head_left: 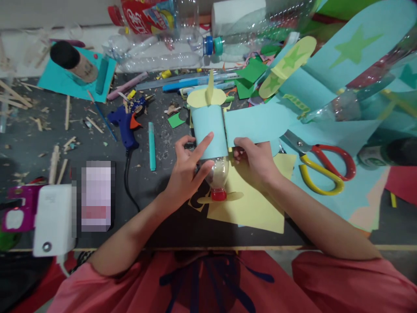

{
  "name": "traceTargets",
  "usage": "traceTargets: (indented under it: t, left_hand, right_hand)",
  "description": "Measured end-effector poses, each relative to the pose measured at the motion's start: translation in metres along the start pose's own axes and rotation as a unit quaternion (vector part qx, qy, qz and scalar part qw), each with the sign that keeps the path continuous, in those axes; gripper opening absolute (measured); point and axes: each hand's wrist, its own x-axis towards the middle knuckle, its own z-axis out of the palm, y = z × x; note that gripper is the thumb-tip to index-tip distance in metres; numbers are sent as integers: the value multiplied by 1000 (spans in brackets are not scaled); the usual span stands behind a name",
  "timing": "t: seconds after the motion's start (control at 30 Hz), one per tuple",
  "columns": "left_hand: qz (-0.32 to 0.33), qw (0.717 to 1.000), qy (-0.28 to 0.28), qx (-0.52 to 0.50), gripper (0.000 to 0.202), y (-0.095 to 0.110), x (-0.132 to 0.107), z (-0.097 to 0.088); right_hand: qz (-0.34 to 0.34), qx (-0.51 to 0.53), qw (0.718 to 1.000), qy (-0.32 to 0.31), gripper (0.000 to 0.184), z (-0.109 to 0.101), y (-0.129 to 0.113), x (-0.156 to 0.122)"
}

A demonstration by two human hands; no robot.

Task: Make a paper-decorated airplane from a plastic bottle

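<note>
A small plastic bottle (219, 173) wrapped in light blue paper lies in front of me, its red cap (218, 194) toward me. Yellow paper fins (206, 96) stand at its far end, and a yellow paper strip (235, 197) lies by the cap. My left hand (190, 167) grips the bottle from its left side, index finger on the blue wrap and thumb near the clear neck. Between thumb and curled fingers, my right hand (256, 158) pinches a round-ended light blue paper wing (257, 124). The wing's straight edge is against the bottle's right side; whether it is attached I cannot tell.
Red-and-yellow scissors (321, 167) rest on blue paper at right, near a finished-looking paper plane (322, 84). A blue glue gun (127, 126), a teal marker (152, 145), a phone (96, 195) and a white power bank (54, 219) lie left. Plastic bottles (159, 58) line the back.
</note>
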Motion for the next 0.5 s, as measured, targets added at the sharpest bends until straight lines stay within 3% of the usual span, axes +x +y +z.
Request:
traceTargets:
  t: [0.5]
  left_hand:
    - [3, 1000, 10, 1, 65, -2, -1, -1]
  right_hand:
    - [6, -11, 1000, 2, 28, 1, -3, -1]
